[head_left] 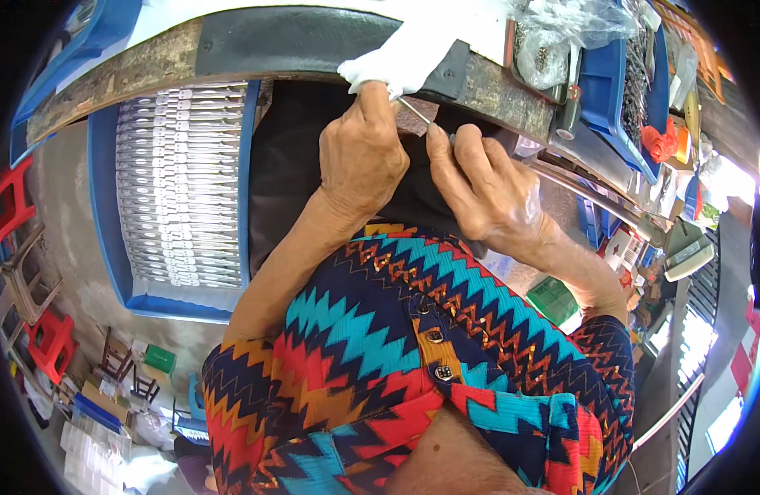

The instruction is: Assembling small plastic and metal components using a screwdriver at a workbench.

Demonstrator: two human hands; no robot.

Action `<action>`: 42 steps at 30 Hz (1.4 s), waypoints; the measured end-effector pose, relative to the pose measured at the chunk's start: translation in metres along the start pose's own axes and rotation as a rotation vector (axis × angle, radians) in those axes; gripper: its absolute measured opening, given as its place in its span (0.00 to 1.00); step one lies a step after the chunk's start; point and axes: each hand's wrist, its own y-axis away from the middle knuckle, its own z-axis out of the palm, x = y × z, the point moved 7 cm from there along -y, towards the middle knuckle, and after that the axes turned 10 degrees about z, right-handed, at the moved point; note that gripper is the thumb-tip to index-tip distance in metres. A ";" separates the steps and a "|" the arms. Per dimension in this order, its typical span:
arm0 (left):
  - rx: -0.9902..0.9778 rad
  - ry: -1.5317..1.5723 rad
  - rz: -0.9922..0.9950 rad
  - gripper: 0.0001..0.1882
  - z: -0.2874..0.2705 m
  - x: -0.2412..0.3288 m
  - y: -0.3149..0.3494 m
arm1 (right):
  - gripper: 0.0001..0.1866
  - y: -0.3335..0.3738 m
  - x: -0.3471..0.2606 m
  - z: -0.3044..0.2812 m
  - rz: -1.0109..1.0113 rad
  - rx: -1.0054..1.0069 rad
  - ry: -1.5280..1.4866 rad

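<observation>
My left hand [363, 148] is closed at the table's front edge, its fingers pinching a bunched white cloth [413, 54]. From beside that cloth a thin metal rod [415, 110] slants down to my right hand [487, 186]. The right fingers are curled, with thumb and forefinger on the rod's near end. What the rod's far end meets is hidden by the cloth and my left fingers. Left of my arms, a blue tray [103, 206] holds rows of many slim, shiny metal pieces [178, 181] laid side by side.
The worn table edge [503, 95] curves across in front of me, with a dark pad [297, 41] on it. At the right are a screwdriver [569, 111] and a blue bin [602, 91] of dark metal parts. Red stools [50, 346] stand at the far left.
</observation>
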 end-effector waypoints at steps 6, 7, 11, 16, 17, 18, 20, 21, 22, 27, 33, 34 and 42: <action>-0.030 -0.043 0.000 0.09 0.000 -0.001 -0.002 | 0.20 -0.002 0.001 0.002 0.071 -0.042 -0.085; -0.027 -0.039 0.006 0.09 0.000 -0.001 -0.002 | 0.20 -0.002 -0.001 0.003 0.069 -0.048 -0.087; -0.012 -0.013 0.019 0.09 0.000 0.000 -0.002 | 0.20 0.006 0.013 0.013 0.436 -0.088 -0.524; 0.018 -0.097 0.069 0.08 -0.001 0.001 -0.002 | 0.16 0.027 0.029 0.038 1.298 -0.277 -1.377; 0.036 -0.110 0.078 0.08 -0.003 0.002 -0.002 | 0.16 0.033 0.024 0.043 1.487 -0.309 -1.719; 0.040 -0.115 0.103 0.08 -0.003 0.005 -0.002 | 0.16 0.039 0.028 0.050 1.478 -0.279 -1.726; 0.029 -0.182 0.104 0.08 -0.005 0.007 -0.003 | 0.17 0.043 0.012 0.073 1.391 -0.199 -2.584; 0.017 -0.198 0.080 0.08 -0.004 0.004 -0.002 | 0.18 0.043 0.008 0.075 1.384 -0.192 -2.629; 0.032 -0.213 0.098 0.08 -0.006 0.006 -0.001 | 0.18 0.040 0.005 0.071 1.347 -0.182 -2.635; 0.021 -0.178 0.047 0.12 -0.003 0.006 0.001 | 0.11 0.036 0.022 0.048 1.011 0.038 -1.483; 0.042 -0.127 0.041 0.14 -0.002 0.003 0.002 | 0.10 0.026 0.019 0.026 0.822 0.194 -1.084; 0.046 -0.126 0.048 0.14 -0.002 0.002 0.002 | 0.10 0.025 0.019 0.028 0.838 0.179 -1.109; 0.079 -0.076 0.064 0.08 0.001 -0.001 0.002 | 0.10 0.031 0.019 0.042 1.173 -0.065 -1.442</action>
